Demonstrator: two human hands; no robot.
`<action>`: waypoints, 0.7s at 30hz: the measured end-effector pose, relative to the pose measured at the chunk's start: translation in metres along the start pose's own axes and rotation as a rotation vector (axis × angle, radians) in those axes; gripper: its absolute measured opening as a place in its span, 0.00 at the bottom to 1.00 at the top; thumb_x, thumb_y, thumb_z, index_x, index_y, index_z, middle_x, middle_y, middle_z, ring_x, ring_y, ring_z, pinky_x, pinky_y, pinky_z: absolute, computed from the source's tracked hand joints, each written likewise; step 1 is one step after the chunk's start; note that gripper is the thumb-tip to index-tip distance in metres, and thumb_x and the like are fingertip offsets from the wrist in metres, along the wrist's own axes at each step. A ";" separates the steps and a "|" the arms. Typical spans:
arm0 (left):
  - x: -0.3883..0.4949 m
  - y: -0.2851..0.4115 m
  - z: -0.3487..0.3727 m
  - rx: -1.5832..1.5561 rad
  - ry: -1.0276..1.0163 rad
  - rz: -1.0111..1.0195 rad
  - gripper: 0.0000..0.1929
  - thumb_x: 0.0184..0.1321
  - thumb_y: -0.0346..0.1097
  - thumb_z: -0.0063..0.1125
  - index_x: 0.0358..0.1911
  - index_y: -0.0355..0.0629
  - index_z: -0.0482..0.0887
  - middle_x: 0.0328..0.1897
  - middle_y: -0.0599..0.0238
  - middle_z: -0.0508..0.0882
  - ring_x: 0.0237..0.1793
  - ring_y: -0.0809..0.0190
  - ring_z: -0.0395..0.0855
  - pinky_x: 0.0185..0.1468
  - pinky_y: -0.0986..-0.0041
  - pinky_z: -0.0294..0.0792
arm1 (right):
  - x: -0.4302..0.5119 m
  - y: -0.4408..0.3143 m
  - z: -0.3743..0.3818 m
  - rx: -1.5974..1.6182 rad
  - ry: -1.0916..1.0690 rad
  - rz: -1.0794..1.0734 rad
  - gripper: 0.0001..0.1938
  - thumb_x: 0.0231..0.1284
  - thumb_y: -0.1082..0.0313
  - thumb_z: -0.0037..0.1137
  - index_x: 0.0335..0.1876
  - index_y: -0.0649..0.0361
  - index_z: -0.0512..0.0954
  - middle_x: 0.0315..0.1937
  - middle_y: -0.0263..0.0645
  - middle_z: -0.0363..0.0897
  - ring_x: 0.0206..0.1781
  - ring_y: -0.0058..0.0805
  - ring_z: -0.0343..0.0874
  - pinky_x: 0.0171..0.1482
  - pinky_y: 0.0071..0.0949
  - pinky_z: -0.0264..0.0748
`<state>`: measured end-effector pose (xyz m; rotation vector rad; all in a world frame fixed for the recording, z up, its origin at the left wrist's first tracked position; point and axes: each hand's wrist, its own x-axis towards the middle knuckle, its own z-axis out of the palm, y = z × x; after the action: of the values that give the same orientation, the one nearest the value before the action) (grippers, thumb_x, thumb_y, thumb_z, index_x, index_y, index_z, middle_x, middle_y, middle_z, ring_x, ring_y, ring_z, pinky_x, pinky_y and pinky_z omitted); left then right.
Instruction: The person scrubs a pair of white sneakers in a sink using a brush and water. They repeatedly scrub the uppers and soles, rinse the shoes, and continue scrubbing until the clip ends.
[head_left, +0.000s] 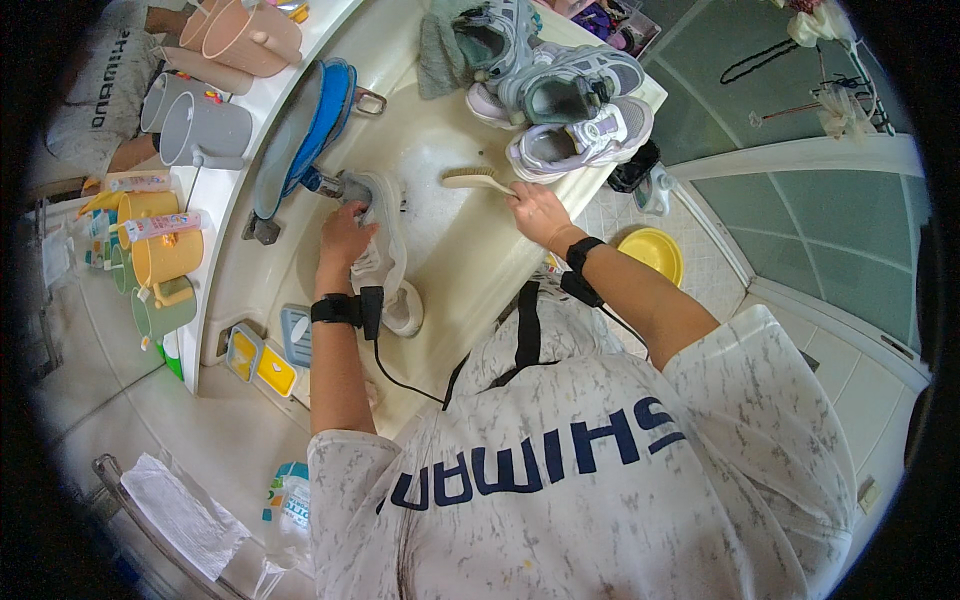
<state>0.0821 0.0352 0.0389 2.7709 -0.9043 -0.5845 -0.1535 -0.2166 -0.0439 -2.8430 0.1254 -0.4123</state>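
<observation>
A white sneaker (391, 232) lies in the cream washbasin (469, 285), its grey-lined opening close to the metal faucet (322, 182). My left hand (349, 234) grips it at the collar, fingers at the opening; the strapped wrist device hides part of the shoe. Over the basin's right side, my right hand (538, 214) is shut on the handle of a pale scrubbing brush (474, 180), apart from the sneaker. The brush's bristles face away from me. Suds and a little water (435, 180) lie on the basin floor beneath the brush.
Several wet sneakers (566, 101) are piled on the far right rim beside a grey cloth (441, 56). Blue insoles (319, 120) lean by the faucet. A white shelf (225, 217) at left bears several cups. A yellow basin (652, 253) stands on the floor at right.
</observation>
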 end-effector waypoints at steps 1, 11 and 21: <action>0.001 -0.002 0.001 0.000 0.006 0.010 0.20 0.50 0.42 0.63 0.46 0.42 0.82 0.49 0.50 0.81 0.52 0.46 0.76 0.55 0.60 0.68 | 0.000 0.000 0.001 0.002 -0.007 0.004 0.04 0.45 0.73 0.50 0.26 0.59 0.77 0.31 0.40 0.73 0.38 0.36 0.77 0.42 0.33 0.74; 0.008 -0.017 0.004 -0.072 0.048 0.001 0.21 0.53 0.44 0.61 0.48 0.41 0.81 0.48 0.48 0.81 0.50 0.45 0.77 0.54 0.60 0.68 | 0.000 0.001 0.000 0.031 -0.075 0.029 0.05 0.49 0.73 0.50 0.30 0.62 0.78 0.37 0.42 0.76 0.40 0.38 0.78 0.43 0.34 0.74; 0.016 0.002 -0.006 -0.648 -0.157 -0.189 0.22 0.53 0.45 0.65 0.44 0.34 0.82 0.36 0.62 0.82 0.37 0.65 0.78 0.41 0.70 0.69 | 0.000 -0.001 -0.001 0.014 -0.107 0.057 0.06 0.48 0.72 0.50 0.31 0.60 0.78 0.37 0.41 0.75 0.39 0.37 0.78 0.43 0.35 0.74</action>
<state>0.0958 0.0240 0.0400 2.2464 -0.3741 -0.9394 -0.1539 -0.2161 -0.0425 -2.8325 0.1821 -0.2478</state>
